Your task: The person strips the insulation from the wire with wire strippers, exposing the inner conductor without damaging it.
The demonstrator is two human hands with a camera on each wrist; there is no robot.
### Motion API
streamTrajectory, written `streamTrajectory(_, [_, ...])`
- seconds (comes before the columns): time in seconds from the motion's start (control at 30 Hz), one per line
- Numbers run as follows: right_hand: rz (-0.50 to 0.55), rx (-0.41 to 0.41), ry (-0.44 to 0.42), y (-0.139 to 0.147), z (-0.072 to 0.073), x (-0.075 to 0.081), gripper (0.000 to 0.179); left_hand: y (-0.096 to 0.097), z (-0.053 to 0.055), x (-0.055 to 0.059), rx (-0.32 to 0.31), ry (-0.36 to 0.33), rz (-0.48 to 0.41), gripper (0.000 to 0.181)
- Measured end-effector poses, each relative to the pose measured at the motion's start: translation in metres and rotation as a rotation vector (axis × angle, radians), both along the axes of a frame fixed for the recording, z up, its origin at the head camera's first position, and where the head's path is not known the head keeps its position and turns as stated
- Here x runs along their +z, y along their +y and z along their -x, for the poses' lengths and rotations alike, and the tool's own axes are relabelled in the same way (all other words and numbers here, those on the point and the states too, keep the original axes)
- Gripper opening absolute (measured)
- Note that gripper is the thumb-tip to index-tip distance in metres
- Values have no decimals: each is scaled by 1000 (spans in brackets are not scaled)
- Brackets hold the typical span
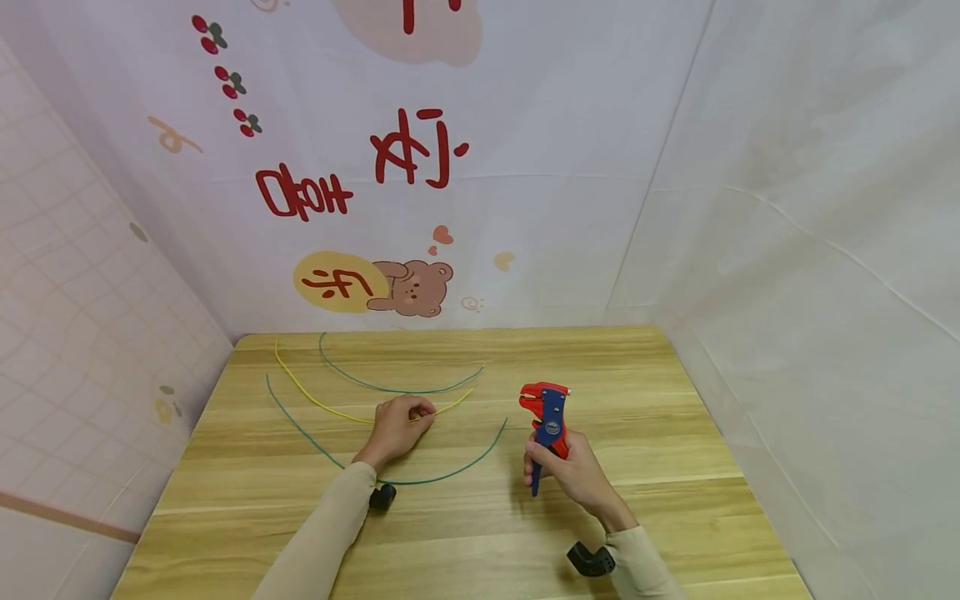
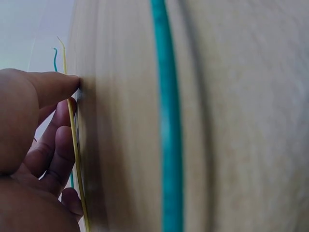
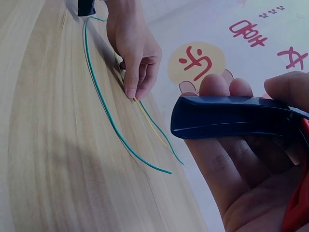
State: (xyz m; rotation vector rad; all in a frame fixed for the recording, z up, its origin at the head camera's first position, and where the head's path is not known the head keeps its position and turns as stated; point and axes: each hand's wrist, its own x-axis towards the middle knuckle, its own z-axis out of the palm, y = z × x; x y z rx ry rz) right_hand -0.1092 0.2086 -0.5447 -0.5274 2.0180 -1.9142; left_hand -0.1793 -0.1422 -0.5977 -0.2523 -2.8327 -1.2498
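My left hand [image 1: 399, 427] is low over the table, thumb and fingertips pinching a yellow wire [image 1: 309, 397] along its length. In the left wrist view the yellow wire [image 2: 76, 145] runs down past the curled fingers. A green wire [image 1: 408, 483] curves on the table below that hand and passes by the wrist; another green wire [image 1: 405, 392] lies farther back. To the right, my right hand [image 1: 579, 477] grips a red and blue wire stripper [image 1: 553, 410] by its handles, raised over the table with its head pointing away. Its dark blue handle [image 3: 227, 117] crosses the fingers in the right wrist view.
The wood-grain table [image 1: 637, 383] ends at a white printed cloth wall [image 1: 540, 250] behind it. Cloth walls also stand at left and right. Each wrist carries a black camera mount, such as the right one [image 1: 591, 560].
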Motion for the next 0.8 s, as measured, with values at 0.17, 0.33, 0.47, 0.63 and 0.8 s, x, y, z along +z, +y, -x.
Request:
streamTrajectory(0.17, [-10, -6, -5, 0, -1, 0, 22, 0, 0, 0, 6, 5, -2, 6])
streamTrajectory(0.33, [0, -5, -6, 0, -1, 1, 33, 0, 0, -1, 8, 7, -1, 7])
streamTrajectory(0.47, [7, -5, -13, 0, -1, 0, 39, 0, 0, -2, 11, 10, -1, 10])
streamTrajectory(0.63, [7, -7, -13, 0, -1, 0, 36, 0, 0, -3, 10, 15, -3, 13])
streamTrajectory(0.8, [4, -12, -12, -1, -2, 0, 34, -1, -1, -2, 11, 12, -10, 11])
